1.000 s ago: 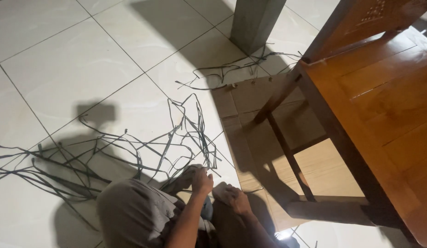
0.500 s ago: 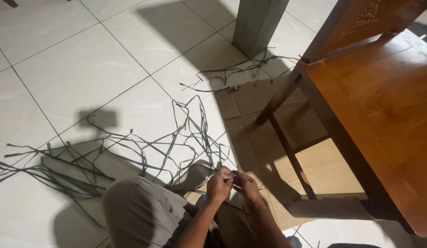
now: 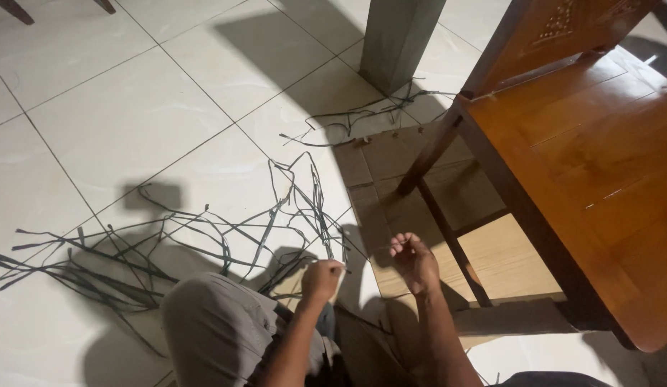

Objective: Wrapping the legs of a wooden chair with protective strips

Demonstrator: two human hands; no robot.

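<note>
Both the left hand [image 3: 322, 276] and right hand [image 3: 413, 259] pinch 1 thin dark strip [image 3: 367, 252] above the flattened cardboard [image 3: 391, 208].

Strips [image 3: 204, 236] sprawl on the floor [image 3: 132, 107] at 9 o'clock; cardboard [image 3: 391, 186] lies under the chair [image 3: 584, 165] at 3 o'clock; a post [image 3: 398, 36] stands at 12.

Beyond your fingers [image 3: 399, 245] lies a pale tiled floor [image 3: 118, 107], strewn with thin dark strips [image 3: 204, 236] to their left; flattened cardboard [image 3: 391, 179] sits just ahead, under a wooden chair [image 3: 584, 158].
</note>
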